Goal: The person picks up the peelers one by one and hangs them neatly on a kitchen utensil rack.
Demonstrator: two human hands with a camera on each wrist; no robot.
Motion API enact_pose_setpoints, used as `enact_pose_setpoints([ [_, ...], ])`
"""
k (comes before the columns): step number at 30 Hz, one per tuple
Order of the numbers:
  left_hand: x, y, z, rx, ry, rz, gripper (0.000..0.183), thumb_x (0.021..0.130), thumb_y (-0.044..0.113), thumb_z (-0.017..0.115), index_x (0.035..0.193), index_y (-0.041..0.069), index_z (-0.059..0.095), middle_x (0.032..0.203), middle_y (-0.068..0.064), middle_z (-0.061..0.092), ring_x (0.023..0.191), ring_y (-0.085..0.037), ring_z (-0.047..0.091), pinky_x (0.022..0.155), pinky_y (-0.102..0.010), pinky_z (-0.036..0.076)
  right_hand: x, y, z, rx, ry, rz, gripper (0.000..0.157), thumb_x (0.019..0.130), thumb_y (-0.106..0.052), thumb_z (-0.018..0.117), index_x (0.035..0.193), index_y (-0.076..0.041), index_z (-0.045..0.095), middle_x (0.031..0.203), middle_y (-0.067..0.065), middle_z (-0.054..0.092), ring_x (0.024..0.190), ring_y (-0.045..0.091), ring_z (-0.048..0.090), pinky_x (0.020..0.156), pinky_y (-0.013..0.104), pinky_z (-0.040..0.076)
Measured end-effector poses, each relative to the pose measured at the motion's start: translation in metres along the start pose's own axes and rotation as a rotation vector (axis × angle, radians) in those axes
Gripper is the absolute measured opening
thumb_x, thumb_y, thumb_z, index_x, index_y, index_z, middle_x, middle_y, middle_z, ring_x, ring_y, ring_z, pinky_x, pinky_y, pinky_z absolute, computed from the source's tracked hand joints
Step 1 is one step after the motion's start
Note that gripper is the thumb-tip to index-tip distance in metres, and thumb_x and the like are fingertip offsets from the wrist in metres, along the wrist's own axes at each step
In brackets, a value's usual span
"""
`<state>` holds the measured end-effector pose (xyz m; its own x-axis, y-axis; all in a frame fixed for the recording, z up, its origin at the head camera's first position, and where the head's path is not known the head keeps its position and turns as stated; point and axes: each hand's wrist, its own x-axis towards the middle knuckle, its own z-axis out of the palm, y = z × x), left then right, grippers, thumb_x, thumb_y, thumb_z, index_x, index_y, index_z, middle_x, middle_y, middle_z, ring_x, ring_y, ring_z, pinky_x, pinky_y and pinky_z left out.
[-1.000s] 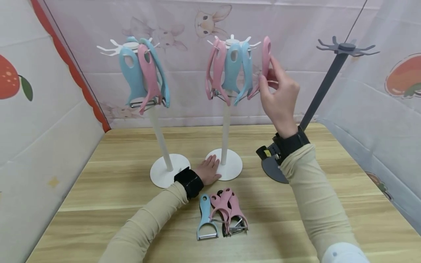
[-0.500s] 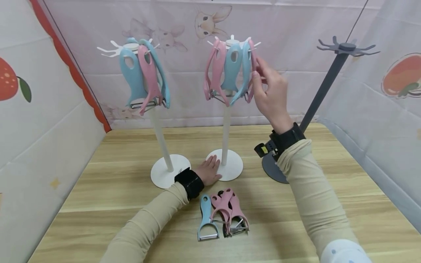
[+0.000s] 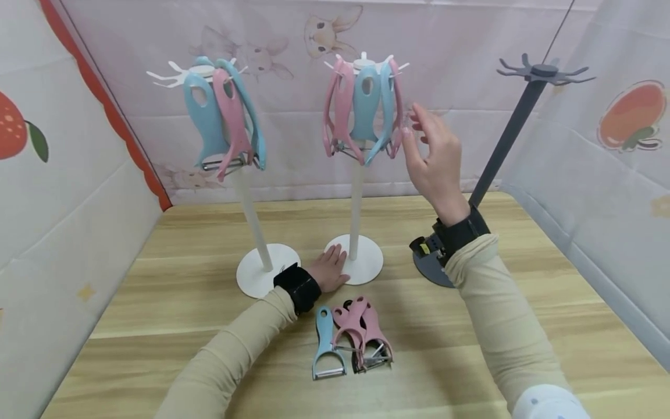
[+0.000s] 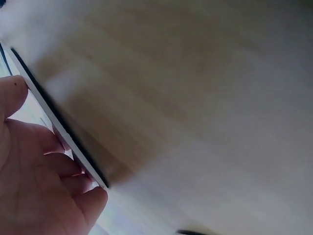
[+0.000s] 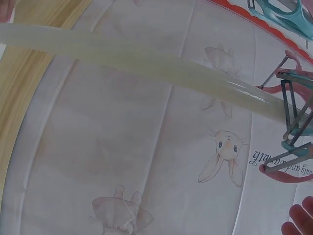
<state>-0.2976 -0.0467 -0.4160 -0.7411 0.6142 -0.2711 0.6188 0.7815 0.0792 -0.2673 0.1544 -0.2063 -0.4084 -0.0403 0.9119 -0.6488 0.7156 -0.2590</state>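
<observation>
My left hand lies with its fingers on the round base of the middle white stand; in the left wrist view its fingertips are at the edge of the disc. From that stand's top hang several peelers, among them a pink peeler and a blue peeler. At the right of the ring hangs another pink peeler. My right hand is just right of it, fingers loosely bent and holding nothing. Only fingertips of that hand show in the right wrist view.
On the table lie a blue peeler and a small pile of pink peelers with something black under it. Left stands another white stand with blue and pink peelers. A dark grey stand with bare hooks is behind my right forearm.
My right hand brought a pink peeler leftward onto a hook of the middle stand, let go of it and drew back slightly right. The left hand stayed on the base.
</observation>
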Motion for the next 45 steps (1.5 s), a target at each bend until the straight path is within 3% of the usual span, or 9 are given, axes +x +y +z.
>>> enact_pose_setpoints([
  [5,0.000,-0.010,0.002,-0.042,0.036,0.016,0.065,0.097,0.037,0.038,0.144,-0.003,0.016,0.149,-0.024,0.006,0.137,-0.033,0.005,0.110,-0.041,0.013,-0.015,-0.002,-0.004,-0.031,-0.025,-0.032,0.040,0.090,-0.016,0.047,0.120,0.010,0.053,0.108,0.024,0.060,0.096,0.034,0.058,0.078,0.044,0.048],
  [9,-0.009,-0.012,-0.008,-0.063,0.099,0.036,0.064,0.097,0.036,0.038,0.144,-0.001,0.016,0.148,-0.024,0.006,0.137,-0.033,0.006,0.109,-0.043,0.015,-0.030,-0.004,-0.009,-0.033,-0.069,-0.035,0.041,0.089,-0.017,0.048,0.120,0.011,0.052,0.109,0.025,0.059,0.098,0.035,0.057,0.084,0.047,0.045],
  [13,-0.029,-0.010,-0.022,-0.082,0.232,0.037,0.062,0.096,0.033,0.042,0.143,0.000,0.021,0.148,-0.023,0.015,0.136,-0.032,0.014,0.109,-0.042,0.018,-0.048,-0.006,-0.014,-0.011,-0.109,-0.003,0.042,0.087,-0.016,0.052,0.122,0.009,0.052,0.111,0.025,0.058,0.102,0.035,0.055,0.087,0.047,0.043],
  [19,-0.064,-0.005,-0.033,-0.137,0.512,0.041,0.057,0.092,0.027,0.051,0.137,-0.002,0.035,0.141,-0.024,0.032,0.129,-0.035,0.031,0.099,-0.044,0.035,-0.079,-0.011,-0.022,-0.014,-0.189,0.045,0.047,0.090,-0.025,0.051,0.125,0.006,0.051,0.119,0.024,0.055,0.111,0.035,0.050,0.092,0.048,0.039],
  [25,-0.099,0.006,-0.032,-0.196,0.697,0.074,0.054,0.091,0.025,0.053,0.135,-0.004,0.039,0.138,-0.024,0.036,0.128,-0.034,0.033,0.102,-0.042,0.031,-0.113,-0.019,-0.026,-0.037,-0.297,0.060,0.059,0.094,-0.042,0.042,0.126,0.006,0.050,0.122,0.024,0.053,0.113,0.037,0.048,0.092,0.051,0.039],
  [34,-0.130,0.018,-0.022,-0.173,0.793,0.133,0.056,0.090,0.024,0.054,0.134,-0.006,0.038,0.137,-0.024,0.037,0.128,-0.033,0.033,0.104,-0.042,0.029,-0.156,-0.023,-0.038,-0.107,-0.479,0.115,0.052,0.088,-0.027,0.058,0.128,0.005,0.048,0.127,0.023,0.049,0.116,0.037,0.046,0.092,0.050,0.040],
  [39,-0.135,0.018,-0.022,-0.186,0.852,0.151,0.055,0.088,0.022,0.057,0.132,-0.007,0.041,0.136,-0.025,0.038,0.126,-0.035,0.036,0.102,-0.044,0.031,-0.163,-0.023,-0.043,-0.106,-0.516,0.141,0.052,0.087,-0.025,0.060,0.128,0.005,0.048,0.128,0.022,0.048,0.117,0.037,0.045,0.093,0.050,0.038],
  [45,-0.139,0.024,-0.023,-0.230,0.850,0.159,0.056,0.089,0.021,0.056,0.134,-0.006,0.039,0.139,-0.023,0.036,0.128,-0.034,0.034,0.102,-0.045,0.031,-0.175,-0.015,-0.049,-0.155,-0.639,0.200,0.053,0.087,-0.026,0.061,0.128,0.005,0.048,0.127,0.023,0.049,0.116,0.038,0.046,0.092,0.050,0.039],
])
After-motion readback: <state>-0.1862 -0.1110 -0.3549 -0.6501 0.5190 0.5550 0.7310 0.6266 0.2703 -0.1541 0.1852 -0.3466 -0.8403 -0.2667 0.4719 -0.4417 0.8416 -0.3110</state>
